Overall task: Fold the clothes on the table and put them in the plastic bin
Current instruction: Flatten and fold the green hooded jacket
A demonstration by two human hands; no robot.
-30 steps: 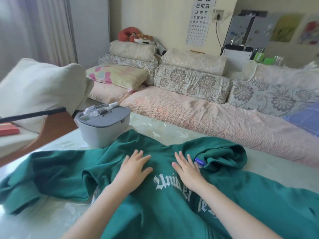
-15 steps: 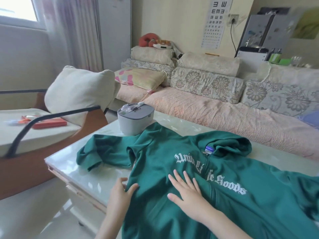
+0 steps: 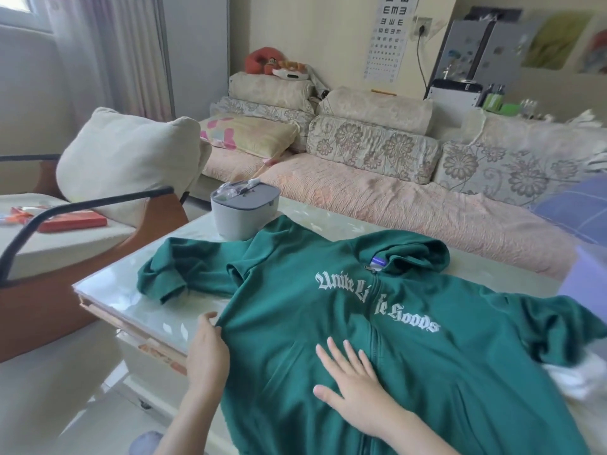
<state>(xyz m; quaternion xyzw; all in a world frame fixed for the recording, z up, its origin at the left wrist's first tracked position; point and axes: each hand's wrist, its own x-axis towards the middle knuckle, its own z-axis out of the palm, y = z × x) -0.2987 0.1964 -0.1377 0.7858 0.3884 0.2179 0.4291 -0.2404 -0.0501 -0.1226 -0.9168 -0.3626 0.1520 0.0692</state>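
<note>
A green zip hoodie (image 3: 328,323) with white lettering lies front up on the pale table (image 3: 138,310), hood toward the sofa. Its left sleeve (image 3: 184,274) is bunched near the table's left corner. My left hand (image 3: 207,353) pinches the hoodie's left side edge near the table's front edge. My right hand (image 3: 354,385) presses flat on the chest with fingers spread, just left of the zip. No plastic bin is clearly in view; a lilac shape (image 3: 588,274) shows at the right edge.
A grey lidded container (image 3: 243,208) stands at the table's far left, touching the hoodie's shoulder. White cloth (image 3: 578,379) lies at the right. A sofa (image 3: 410,205) runs behind the table. A chair with a cream cushion (image 3: 128,159) stands on the left.
Both hands have slid down from the hoodie's collar to its lower chest and left side edge. My left hand now pinches the edge. The view has pulled back and to the left.
</note>
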